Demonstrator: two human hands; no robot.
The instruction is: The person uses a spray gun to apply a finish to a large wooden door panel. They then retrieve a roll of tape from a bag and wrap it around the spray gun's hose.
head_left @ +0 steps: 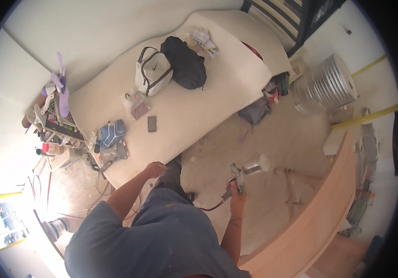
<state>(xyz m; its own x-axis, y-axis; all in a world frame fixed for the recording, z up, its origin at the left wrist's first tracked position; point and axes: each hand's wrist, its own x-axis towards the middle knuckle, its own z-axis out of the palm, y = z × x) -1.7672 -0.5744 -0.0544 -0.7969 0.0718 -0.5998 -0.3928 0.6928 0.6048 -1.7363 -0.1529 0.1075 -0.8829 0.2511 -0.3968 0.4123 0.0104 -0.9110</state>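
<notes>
A spray gun [233,180] with a metal cup [254,165] is gripped in my right hand [237,191], out over the floor to the right of my legs. The cup lies sideways, its pale end turned to the right. From the handle a dark hose [214,207] runs back toward my legs. My left hand [154,170] is beside the near edge of the pale mattress [185,125], above my knee. Its fingers are curled together, and whatever they may hold is too small to make out.
On the mattress lie a white backpack [153,72], a black bag [184,62], a dark phone [151,123] and a blue cloth bag [112,134]. A purple-bladed fan [62,90] stands left. A long wooden panel [296,231], a wooden stand [293,185] and a ribbed metal drum [326,85] are right.
</notes>
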